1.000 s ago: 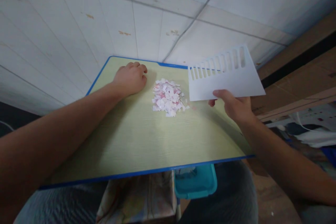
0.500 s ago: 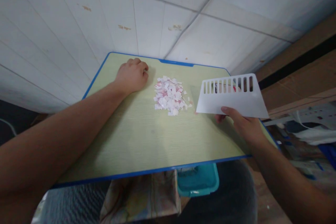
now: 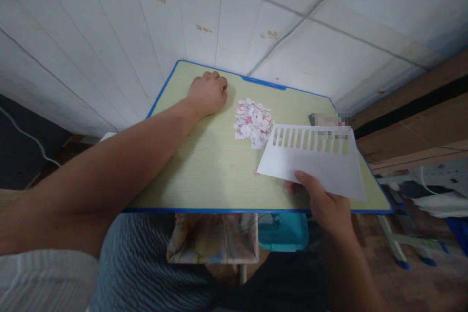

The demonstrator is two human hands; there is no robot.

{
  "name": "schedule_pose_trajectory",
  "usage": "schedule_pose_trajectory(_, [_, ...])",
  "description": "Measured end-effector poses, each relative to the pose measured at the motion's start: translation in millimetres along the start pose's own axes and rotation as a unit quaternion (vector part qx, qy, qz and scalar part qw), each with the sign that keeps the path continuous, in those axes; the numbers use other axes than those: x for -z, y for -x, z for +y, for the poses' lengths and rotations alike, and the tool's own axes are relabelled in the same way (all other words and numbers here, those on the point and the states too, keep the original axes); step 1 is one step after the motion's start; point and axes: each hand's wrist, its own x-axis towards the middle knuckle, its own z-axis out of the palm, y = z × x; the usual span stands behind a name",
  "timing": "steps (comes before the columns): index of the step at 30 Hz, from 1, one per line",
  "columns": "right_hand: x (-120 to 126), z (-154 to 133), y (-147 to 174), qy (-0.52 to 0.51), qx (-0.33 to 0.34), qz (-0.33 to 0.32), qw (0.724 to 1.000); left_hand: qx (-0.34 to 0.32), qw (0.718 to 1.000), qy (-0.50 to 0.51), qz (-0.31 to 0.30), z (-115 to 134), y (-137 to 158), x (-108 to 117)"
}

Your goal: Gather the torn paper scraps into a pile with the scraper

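Note:
My left hand (image 3: 208,92) rests on the table's left rear part with its fingers curled into a loose fist. No object shows in it, though its palm is hidden. To its right lies a heap of small torn paper pieces (image 3: 253,123), white with some pink. My right hand (image 3: 325,204) grips a flat white slotted plate (image 3: 310,168) by its near edge, thumb on top and fingers beneath. The plate is a trapezoid with a row of slots along its far edge. It is held above the table, its left end close to the heap.
The pale green table (image 3: 204,170) has a blue rim and stands against a white panelled wall (image 3: 234,24). A partly blurred item (image 3: 323,119) lies at its right rear. Below the near edge are a patterned box (image 3: 215,243) and a teal bin (image 3: 283,234). Cardboard (image 3: 420,122) stands at right.
My right hand has brought the slotted plate nearer to me and closer to the paper heap, uncovering the item behind it. My left hand stays on the table. The view has shifted.

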Motion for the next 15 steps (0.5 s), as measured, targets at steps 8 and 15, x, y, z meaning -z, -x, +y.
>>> schedule_pose_trajectory(8, [-11, -4, 23, -0.031, -0.024, -0.067, 0.997, 0.008, 0.999, 0.03, -0.028, 3, 1, 5])
schedule_pose_trajectory(15, [-6, 3, 27, -0.075, -0.049, -0.064, 0.994, 0.023, 0.999, 0.007, -0.047, 12, 5, 14])
